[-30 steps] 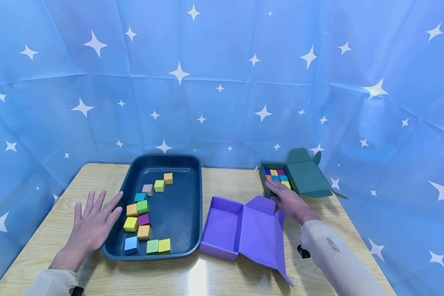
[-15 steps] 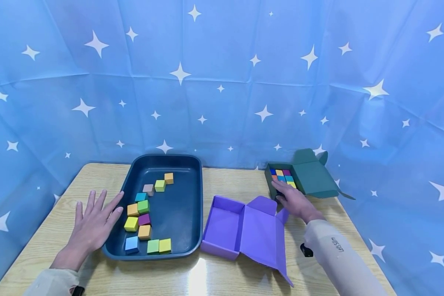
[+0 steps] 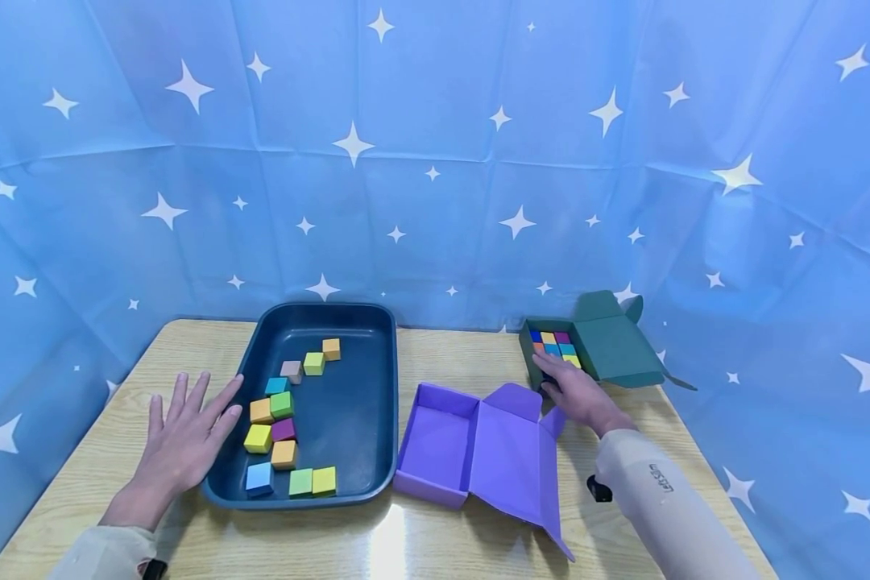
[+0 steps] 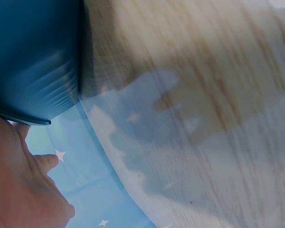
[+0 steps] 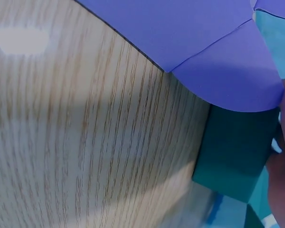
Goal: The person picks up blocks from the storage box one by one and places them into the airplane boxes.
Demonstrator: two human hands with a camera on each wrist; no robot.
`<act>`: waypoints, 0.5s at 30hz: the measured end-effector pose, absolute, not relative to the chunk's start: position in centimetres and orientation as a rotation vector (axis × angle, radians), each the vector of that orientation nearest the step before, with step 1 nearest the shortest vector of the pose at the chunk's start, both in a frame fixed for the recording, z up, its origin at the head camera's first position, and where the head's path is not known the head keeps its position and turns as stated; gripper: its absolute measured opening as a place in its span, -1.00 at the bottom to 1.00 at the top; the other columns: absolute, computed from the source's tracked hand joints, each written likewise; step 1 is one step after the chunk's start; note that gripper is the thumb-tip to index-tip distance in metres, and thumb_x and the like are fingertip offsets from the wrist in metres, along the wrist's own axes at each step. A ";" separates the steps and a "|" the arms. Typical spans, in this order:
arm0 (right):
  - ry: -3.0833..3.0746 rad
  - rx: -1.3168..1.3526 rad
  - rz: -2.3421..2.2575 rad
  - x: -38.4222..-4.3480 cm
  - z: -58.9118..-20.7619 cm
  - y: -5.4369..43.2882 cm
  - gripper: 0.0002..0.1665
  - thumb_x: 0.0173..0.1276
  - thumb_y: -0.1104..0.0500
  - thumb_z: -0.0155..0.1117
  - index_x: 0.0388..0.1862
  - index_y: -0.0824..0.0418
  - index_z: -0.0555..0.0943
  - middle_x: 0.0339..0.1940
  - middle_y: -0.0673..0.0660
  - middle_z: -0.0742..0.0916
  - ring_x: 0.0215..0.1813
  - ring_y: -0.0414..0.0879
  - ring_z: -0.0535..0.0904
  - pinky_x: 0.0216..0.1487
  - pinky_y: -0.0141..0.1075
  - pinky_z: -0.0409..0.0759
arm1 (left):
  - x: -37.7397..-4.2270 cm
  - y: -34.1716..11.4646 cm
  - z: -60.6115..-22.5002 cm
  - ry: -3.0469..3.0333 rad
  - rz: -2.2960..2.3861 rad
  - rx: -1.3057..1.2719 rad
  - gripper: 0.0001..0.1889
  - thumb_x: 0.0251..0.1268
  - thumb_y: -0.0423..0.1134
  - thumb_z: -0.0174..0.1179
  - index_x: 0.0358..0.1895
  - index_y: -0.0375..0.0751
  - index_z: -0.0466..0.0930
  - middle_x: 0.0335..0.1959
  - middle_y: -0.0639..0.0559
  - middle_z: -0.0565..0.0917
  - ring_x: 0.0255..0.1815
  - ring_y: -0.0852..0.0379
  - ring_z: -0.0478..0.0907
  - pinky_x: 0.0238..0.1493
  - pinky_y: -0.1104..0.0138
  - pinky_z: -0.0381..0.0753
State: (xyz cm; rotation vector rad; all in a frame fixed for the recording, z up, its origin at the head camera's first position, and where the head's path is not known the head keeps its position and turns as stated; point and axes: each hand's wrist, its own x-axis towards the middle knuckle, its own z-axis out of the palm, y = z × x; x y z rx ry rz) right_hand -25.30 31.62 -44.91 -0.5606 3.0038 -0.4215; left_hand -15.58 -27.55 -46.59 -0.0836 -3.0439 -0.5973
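Note:
My left hand [image 3: 179, 447] spreads its fingers at the left rim of a dark blue tray [image 3: 355, 419]; fingertips and thumb overlap the rim. Several coloured cubes lie in the tray, among them a blue cube [image 3: 258, 478] and a purple cube [image 3: 283, 429]. At the back right, my right hand [image 3: 576, 395] reaches over the near side of a small dark green box [image 3: 528, 354], its fingers fairly straight above the coloured cubes [image 3: 553, 349] inside. The hand hides the box's near part. In the right wrist view, the hand is beside the green box's wall [image 5: 235, 149].
An open purple box [image 3: 435, 447] stands between tray and green box, its lid [image 3: 511, 459] folded out right. The green lid [image 3: 616, 346] lies folded back to the right. Behind the wooden table [image 3: 449, 354] hangs a blue star-patterned curtain [image 3: 435, 105].
The green box and my right hand have shifted slightly right together, mostly between the first two frames. My left hand and the cubes in the tray stay in place.

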 end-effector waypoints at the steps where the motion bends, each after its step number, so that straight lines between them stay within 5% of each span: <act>1: 3.005 -0.558 -0.424 -25.3 -44.9 31.6 -0.31 0.44 0.29 0.13 0.51 0.23 0.22 0.56 0.28 0.27 0.52 0.33 0.17 0.41 0.24 0.25 | -15.6 -27.6 -46.6 -3.045 -0.598 -0.083 -0.37 0.54 0.22 -0.40 0.58 0.18 -0.14 0.56 -0.44 -0.17 0.54 -0.38 -0.64 0.33 -0.34 -0.77; 15: 3.078 -0.622 -0.433 -26.2 -42.4 30.0 -0.45 0.51 0.09 0.08 0.42 0.20 0.37 0.48 0.23 0.41 0.47 0.25 0.31 0.41 0.19 0.31 | -15.6 -27.6 -46.6 -3.042 -0.594 -0.088 -0.37 0.54 0.22 -0.39 0.58 0.17 -0.13 0.56 -0.43 -0.17 0.53 -0.34 -0.69 0.34 -0.37 -0.71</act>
